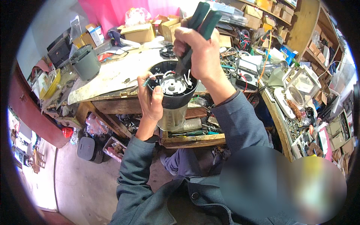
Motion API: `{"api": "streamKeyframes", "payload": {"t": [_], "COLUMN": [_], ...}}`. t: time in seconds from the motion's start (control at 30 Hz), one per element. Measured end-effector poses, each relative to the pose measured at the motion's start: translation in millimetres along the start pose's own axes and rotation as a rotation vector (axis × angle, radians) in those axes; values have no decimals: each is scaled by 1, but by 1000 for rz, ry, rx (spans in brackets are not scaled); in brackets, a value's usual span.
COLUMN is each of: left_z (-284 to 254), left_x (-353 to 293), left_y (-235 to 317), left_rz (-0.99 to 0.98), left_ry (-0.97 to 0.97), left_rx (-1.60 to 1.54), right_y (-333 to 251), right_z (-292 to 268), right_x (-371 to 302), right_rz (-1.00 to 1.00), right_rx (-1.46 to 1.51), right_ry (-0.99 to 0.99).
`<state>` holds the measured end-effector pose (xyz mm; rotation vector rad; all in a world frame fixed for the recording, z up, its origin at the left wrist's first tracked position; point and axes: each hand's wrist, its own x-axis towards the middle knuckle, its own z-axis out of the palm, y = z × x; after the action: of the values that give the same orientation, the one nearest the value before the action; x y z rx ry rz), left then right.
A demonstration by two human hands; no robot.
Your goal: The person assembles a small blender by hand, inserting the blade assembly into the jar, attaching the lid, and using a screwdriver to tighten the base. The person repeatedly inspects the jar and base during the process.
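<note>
The left hand (151, 100) grasps the cylindrical black-topped, clear-bodied appliance (176, 100), presumably steadying it, while the right hand (205, 54) clenches dark-green-handled metal pliers (210, 25) angled into its open top

2 tool handles (210, 25) at 12 o'clock are showing dark green, the round collar (179, 101) black, a cloth (101, 15) at 11 o'clock bright pink.

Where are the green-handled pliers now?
The pliers are upper centre in the head view, in the right hand, pointing down into the open black housing.
</note>
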<state>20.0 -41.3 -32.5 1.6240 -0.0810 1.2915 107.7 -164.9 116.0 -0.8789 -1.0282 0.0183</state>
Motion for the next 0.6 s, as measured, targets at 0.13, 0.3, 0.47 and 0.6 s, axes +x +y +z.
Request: {"api": "streamKeyframes", "payload": {"t": [0.13, 0.3, 0.47, 0.6], "left_z": [-1, 5, 2, 5], "left_x": [0, -1, -2, -1], "left_y": [-4, 2, -1, 2], "left_rz": [72, 2, -21, 20], "left_ry": [1, -2, -5, -2], "left_rx": [46, -6, -8, -6], "right_y": [-25, 2, 16, -5], "right_z": [5, 2, -2, 1], "right_x": [9, -9, -12, 1], "right_rz": [-99, -90, 59, -51], "right_rx": [33, -49, -5, 65], "right_ry": [-52, 73, -17, 6]}}
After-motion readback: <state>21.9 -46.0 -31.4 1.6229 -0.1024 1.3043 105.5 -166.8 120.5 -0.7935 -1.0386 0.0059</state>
